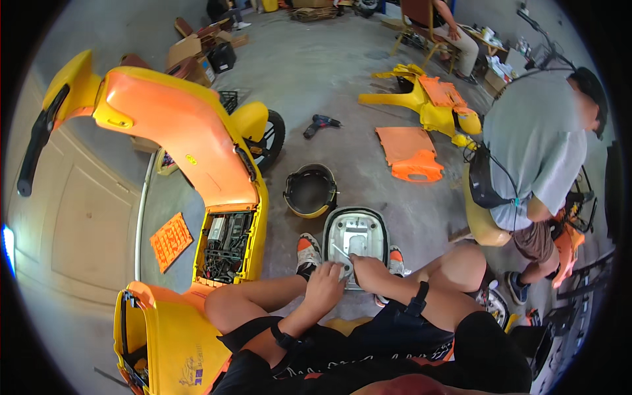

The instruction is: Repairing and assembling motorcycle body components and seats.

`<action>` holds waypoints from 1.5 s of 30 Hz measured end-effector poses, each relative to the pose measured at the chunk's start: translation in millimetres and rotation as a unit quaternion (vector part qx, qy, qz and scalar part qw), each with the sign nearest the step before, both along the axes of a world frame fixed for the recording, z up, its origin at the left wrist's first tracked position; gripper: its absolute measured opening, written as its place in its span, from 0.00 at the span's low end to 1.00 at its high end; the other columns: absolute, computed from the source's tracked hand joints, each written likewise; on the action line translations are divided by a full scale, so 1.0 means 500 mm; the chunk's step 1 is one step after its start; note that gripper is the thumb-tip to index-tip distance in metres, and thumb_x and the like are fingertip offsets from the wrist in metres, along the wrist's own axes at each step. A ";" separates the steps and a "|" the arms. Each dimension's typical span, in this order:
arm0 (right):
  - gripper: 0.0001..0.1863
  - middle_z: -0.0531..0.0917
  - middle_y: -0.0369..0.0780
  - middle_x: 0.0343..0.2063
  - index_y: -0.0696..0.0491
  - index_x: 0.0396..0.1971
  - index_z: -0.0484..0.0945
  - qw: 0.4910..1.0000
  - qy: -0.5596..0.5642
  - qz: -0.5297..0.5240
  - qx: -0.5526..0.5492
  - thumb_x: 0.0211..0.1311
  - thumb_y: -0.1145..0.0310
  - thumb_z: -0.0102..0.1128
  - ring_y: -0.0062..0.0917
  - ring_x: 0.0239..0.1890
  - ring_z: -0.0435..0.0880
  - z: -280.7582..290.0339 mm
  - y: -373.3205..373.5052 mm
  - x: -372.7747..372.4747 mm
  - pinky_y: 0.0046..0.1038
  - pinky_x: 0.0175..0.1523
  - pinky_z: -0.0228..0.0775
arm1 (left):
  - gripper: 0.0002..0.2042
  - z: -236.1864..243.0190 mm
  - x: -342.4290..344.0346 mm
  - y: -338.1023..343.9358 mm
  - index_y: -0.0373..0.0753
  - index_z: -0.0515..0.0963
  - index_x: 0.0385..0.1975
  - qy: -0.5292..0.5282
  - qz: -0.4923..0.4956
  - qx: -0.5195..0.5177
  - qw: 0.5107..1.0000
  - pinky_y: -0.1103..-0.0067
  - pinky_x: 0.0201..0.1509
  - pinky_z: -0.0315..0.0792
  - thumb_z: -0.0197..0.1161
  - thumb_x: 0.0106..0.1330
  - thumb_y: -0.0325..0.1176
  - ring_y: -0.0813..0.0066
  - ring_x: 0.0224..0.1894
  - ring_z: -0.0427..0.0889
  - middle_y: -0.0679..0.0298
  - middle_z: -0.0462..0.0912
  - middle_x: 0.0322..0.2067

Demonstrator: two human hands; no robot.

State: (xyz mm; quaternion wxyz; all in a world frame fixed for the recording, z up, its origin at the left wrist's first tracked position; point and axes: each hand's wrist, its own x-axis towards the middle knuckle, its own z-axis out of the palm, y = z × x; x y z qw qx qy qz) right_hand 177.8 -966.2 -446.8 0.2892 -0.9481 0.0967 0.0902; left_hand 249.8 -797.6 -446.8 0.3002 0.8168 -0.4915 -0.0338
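Hand work at the near edge of the upturned scooter seat [357, 224], low over the floor [355, 161], seems underway. The right hand [373, 274] apparently pinches a thin pale rod [340, 251]; the left hand's [324, 288] curled fingers' hold is unclear. Next calls for steadiness.

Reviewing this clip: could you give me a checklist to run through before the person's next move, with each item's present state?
1. Both hands at the dark-rimmed pale piece: ok; the left hand and right hand are over its near end.
2. Piece's pale, recessed side facing up: ok.
3. Secure grip on the thin pale item by the fingers: cannot tell; too small and partly hidden.
4. Drill beside the hands: not ok; it lies farther off on the floor.
5. Wiring in the yellow scooter covered: not ok; it is exposed.
6. Co-worker apart from the hands: ok; seated to the right.
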 end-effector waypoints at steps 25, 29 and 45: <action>0.06 0.84 0.39 0.34 0.53 0.26 0.81 0.984 -0.091 0.108 -0.106 0.48 0.70 0.58 0.34 0.46 0.81 -0.048 -0.002 -0.003 0.37 0.52 0.68 | 0.20 0.002 -0.020 -0.007 0.31 0.71 0.49 -0.157 0.043 0.009 0.987 0.62 0.36 0.74 0.61 0.61 0.37 0.40 0.33 0.79 0.47 0.81 0.33; 0.08 0.81 0.38 0.35 0.54 0.24 0.82 0.949 -0.242 0.193 -0.056 0.42 0.69 0.60 0.33 0.53 0.74 -0.037 -0.005 0.007 0.37 0.64 0.60 | 0.27 -0.025 -0.025 -0.020 0.30 0.56 0.62 0.227 0.054 0.111 0.966 0.65 0.26 0.73 0.55 0.68 0.35 0.45 0.28 0.83 0.49 0.82 0.31; 0.09 0.82 0.49 0.26 0.59 0.32 0.77 0.999 -0.024 0.037 0.003 0.50 0.71 0.58 0.45 0.32 0.83 -0.023 0.003 -0.010 0.43 0.38 0.73 | 0.20 0.013 -0.018 -0.010 0.30 0.74 0.47 0.059 -0.015 0.085 0.994 0.64 0.49 0.72 0.66 0.58 0.36 0.48 0.43 0.78 0.49 0.79 0.37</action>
